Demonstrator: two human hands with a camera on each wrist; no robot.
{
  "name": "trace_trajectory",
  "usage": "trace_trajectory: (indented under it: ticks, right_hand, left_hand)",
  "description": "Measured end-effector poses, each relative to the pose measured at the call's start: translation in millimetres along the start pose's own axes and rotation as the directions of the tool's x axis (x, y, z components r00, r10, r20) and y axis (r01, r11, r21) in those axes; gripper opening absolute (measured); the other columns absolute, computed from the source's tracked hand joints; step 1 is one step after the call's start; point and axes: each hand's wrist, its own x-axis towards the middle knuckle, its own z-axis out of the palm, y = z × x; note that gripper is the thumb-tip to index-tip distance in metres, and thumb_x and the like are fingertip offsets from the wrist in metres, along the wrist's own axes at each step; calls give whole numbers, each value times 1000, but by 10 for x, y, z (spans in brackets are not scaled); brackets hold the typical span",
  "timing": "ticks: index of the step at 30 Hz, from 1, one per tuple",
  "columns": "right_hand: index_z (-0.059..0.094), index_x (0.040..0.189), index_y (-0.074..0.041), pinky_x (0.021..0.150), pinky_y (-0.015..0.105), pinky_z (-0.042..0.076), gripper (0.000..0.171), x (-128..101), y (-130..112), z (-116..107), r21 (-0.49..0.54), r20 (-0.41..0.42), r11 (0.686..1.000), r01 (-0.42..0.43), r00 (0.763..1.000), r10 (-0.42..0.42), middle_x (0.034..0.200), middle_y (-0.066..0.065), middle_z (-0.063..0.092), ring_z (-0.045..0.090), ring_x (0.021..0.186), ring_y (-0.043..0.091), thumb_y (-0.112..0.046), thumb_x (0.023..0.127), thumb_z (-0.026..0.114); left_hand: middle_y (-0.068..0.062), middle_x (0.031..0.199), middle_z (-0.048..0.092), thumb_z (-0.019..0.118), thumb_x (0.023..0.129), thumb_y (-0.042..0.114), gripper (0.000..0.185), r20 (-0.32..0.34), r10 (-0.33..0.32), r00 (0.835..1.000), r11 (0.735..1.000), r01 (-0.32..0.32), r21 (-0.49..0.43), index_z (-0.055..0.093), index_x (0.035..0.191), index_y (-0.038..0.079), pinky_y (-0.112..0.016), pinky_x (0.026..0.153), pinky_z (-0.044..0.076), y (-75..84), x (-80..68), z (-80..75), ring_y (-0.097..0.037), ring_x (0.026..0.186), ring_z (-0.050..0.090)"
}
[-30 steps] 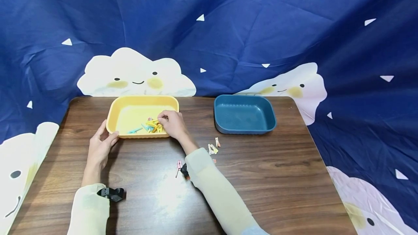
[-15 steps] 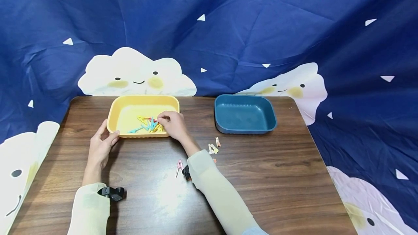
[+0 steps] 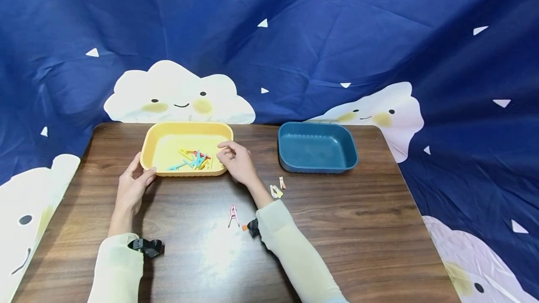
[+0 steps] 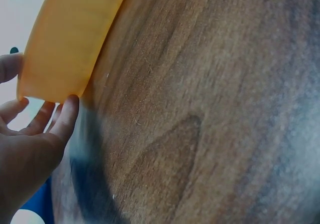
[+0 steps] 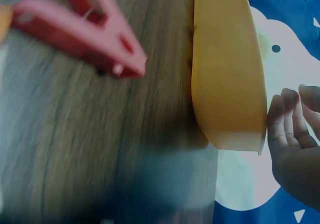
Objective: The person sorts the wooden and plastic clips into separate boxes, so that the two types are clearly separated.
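Note:
A yellow tray [image 3: 147,153] holds several coloured clothespins [image 3: 194,159]. My left hand [image 3: 141,173] cups the tray's front left corner with relaxed fingers; in the left wrist view the thumb [image 4: 65,119] touches the tray wall [image 4: 70,43]. Beside the front right corner hovers my right hand [image 3: 229,155], loosely curled and empty. In the right wrist view its fingers [image 5: 292,129] hang just past the tray [image 5: 227,73]. On the table lie a pink clothespin [image 3: 233,215] [image 5: 85,31] and two pale ones [image 3: 275,191].
A dark blue tray [image 3: 286,160] stands to the right of the yellow one, with nothing visible inside. A small orange clip [image 3: 281,182] lies near its front. The wooden table [image 3: 358,228] is backed by a blue cloud-print cloth.
My right hand has let go of the bunch of clothespins in the yellow tray and drawn back to the right, out over the tray's edge. The left hand has stayed at its corner.

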Motion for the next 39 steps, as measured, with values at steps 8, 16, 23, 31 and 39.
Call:
trace_trajectory:
  ticks: [8, 16, 23, 31, 39]
  right_hand:
    - [64, 124, 6, 66, 17, 48, 33, -138, -33, -184, 75, 35, 996, -44, 999, 42, 95, 16, 70, 61, 75, 14, -3, 93, 69]
    - [63, 125, 7, 69, 20, 51, 34, -222, 32, -295, 75, 60, 995, -60, 997, 55, 97, 15, 69, 60, 76, 11, -6, 94, 69]
    - [64, 125, 4, 72, 23, 51, 36, -355, 64, -422, -3, 84, 996, -93, 992, 93, 92, 4, 69, 61, 76, 10, -10, 93, 71]
    - [63, 125, 5, 66, 21, 49, 35, -505, 143, -443, -29, 171, 993, -111, 979, 115, 89, 2, 68, 59, 72, 9, -9, 94, 70]
    - [62, 125, 6, 59, 20, 44, 36, -678, 224, -418, -49, 241, 989, -139, 959, 146, 83, -2, 61, 52, 65, 7, -6, 93, 70]
  left_hand:
    - [-19, 165, 19, 62, 100, 2, 79, 2, 0, 1000, 1000, 0, 2, 17, 163, 18, -17, 98, 45, 5, 5, 9, -15, 139, 42]
    - [-18, 165, 19, 63, 100, 4, 79, -7, -3, 1000, 1000, 3, 22, 19, 163, 21, -17, 98, 45, -4, 1, 14, -16, 140, 41]
    - [-21, 164, 21, 62, 100, 2, 79, 21, 7, 1000, 1000, -7, 3, 17, 163, 16, -17, 97, 46, -33, 25, 58, -16, 138, 43]
    - [-18, 166, 18, 63, 100, 5, 80, -6, -7, 1000, 1000, 7, 15, 17, 163, 20, -17, 98, 45, -8, 4, 0, -16, 140, 40]
    - [-17, 166, 17, 61, 100, 3, 79, -5, -6, 1000, 1000, 6, 23, 17, 163, 20, -18, 99, 44, -3, 1, 8, -21, 145, 34]
